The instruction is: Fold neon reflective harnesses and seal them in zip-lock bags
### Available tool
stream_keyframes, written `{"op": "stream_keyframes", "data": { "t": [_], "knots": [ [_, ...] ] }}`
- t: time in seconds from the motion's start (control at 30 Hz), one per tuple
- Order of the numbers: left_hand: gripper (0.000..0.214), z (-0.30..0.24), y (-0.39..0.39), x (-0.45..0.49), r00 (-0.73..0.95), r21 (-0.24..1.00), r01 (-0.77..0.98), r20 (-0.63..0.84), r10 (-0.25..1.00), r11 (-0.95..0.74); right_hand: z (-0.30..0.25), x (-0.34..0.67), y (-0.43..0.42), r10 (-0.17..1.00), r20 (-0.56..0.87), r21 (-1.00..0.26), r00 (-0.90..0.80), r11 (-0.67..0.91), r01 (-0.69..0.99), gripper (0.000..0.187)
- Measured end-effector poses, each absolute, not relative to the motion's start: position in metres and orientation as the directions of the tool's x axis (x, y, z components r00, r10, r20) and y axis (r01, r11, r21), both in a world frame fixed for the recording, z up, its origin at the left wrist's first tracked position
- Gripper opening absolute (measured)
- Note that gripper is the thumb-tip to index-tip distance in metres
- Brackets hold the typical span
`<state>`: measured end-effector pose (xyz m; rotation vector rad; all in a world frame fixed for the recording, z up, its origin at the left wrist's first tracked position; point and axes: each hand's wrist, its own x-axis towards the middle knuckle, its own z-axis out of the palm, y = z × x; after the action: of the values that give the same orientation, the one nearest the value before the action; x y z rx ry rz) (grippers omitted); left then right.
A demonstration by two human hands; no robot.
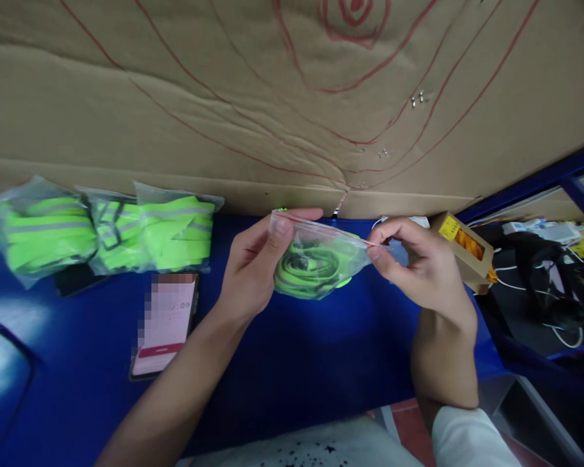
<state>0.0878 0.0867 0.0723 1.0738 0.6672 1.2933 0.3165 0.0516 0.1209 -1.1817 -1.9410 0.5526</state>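
Observation:
A clear zip bag [316, 256] with a folded neon-green strap inside hangs a little above the blue table [296, 363]. My left hand [257, 266] pinches the bag's left top corner, thumb on top. My right hand [418, 266] pinches the right end of the red zip strip between thumb and fingers. Both hands are closed on the bag.
Three more filled bags of neon-green straps [107, 230] lie at the back left against a cardboard sheet [292, 97] marked with red lines. A phone [165, 324] lies left of my left forearm. A small yellow-brown box [467, 250] sits right of my right hand, beside cables.

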Motion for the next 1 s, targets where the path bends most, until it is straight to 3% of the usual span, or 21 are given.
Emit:
{"op": "stream_keyframes", "data": {
  "t": [0.43,0.8,1.0],
  "knots": [
    [0.032,0.067,0.082,0.088,0.227,0.904,-0.399,0.257,0.940,-0.151,0.123,0.308,0.050,0.863,0.426,-0.635,-0.273,0.500,0.589,0.011],
    [0.033,0.069,0.077,0.092,0.314,0.936,-0.327,0.237,0.919,-0.129,0.121,0.298,0.052,0.874,0.417,-0.633,-0.250,0.476,0.611,0.011],
    [0.033,0.076,0.075,0.096,0.380,0.908,-0.411,0.248,0.891,-0.077,0.118,0.293,0.052,0.868,0.429,-0.640,-0.249,0.487,0.594,0.013]
  ]
}}
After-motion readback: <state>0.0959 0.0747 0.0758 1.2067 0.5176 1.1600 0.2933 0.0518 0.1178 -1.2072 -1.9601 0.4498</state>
